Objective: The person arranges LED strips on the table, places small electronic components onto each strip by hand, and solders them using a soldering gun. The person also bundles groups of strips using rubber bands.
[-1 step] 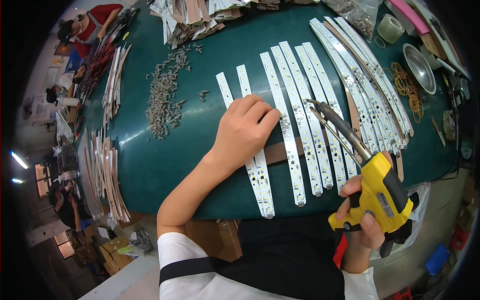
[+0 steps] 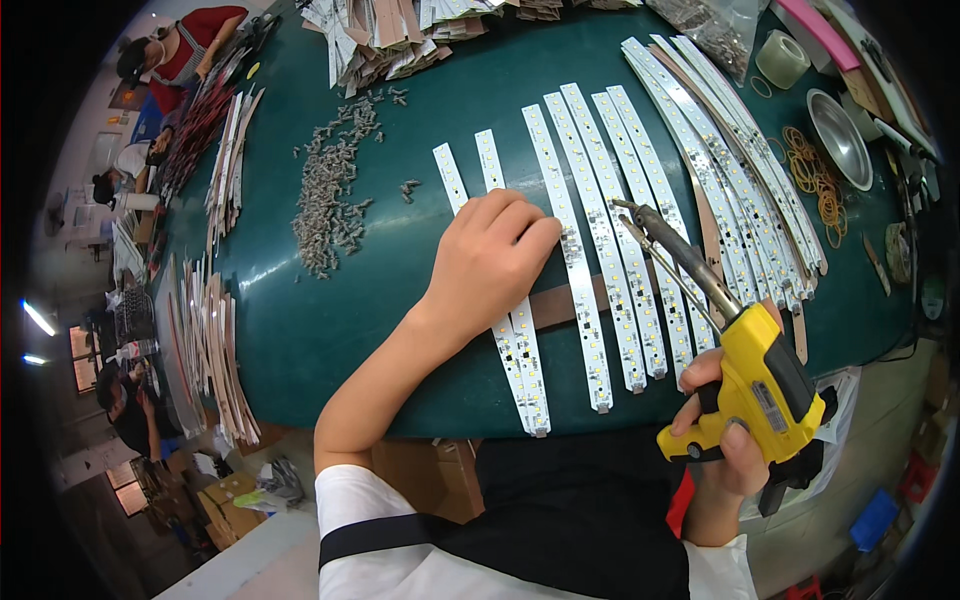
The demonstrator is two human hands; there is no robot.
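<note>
My left hand (image 2: 495, 250) lies over two white LED strips (image 2: 515, 365) on the green table, fingers curled down. Its fingertips are hidden, so what they pinch, if anything, does not show. Just right of it lies another LED strip (image 2: 578, 300). My right hand (image 2: 740, 465) grips a yellow and black soldering gun (image 2: 765, 375), with fingers around the handle near the trigger. The gun's metal tip (image 2: 622, 205) points up and left over the row of strips. A brown strip (image 2: 560, 305) runs crosswise underneath them.
Small metal parts (image 2: 330, 200) are heaped to the left. More LED strips (image 2: 740, 170) lie at right, near a metal bowl (image 2: 838, 138), rubber bands (image 2: 815, 180) and a tape roll (image 2: 782, 58). Strip piles (image 2: 385, 40) stand at the back. Other people (image 2: 185, 55) work at far left.
</note>
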